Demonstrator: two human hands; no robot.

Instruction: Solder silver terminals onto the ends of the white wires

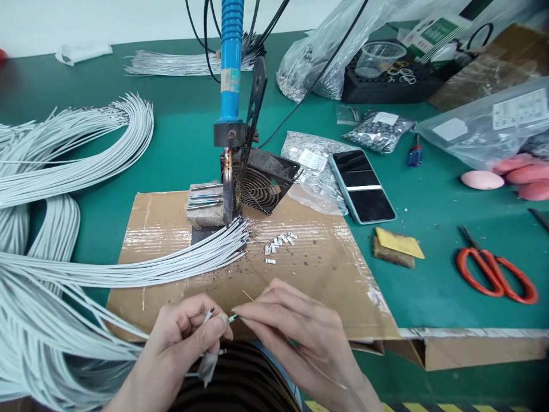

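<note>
My left hand (186,335) is closed in a pinch on the stripped end of a thin white wire (209,316) near the front edge of the cardboard sheet (326,274). My right hand (295,329) pinches something tiny at that wire's tip; a fine strand also runs past its fingers. A bundle of white wires (171,266) lies across the cardboard, ends pointing at the base of the blue-handled soldering iron (230,86), which stands upright in a black stand. Several small metal terminals (281,243) lie loose on the cardboard just beyond my hands.
Big loops of white wire (55,160) fill the left of the green table. A phone (361,186), a yellow sponge (397,246), orange scissors (495,274), bags of metal parts (380,130) and a small black fan (263,183) lie to the right and behind.
</note>
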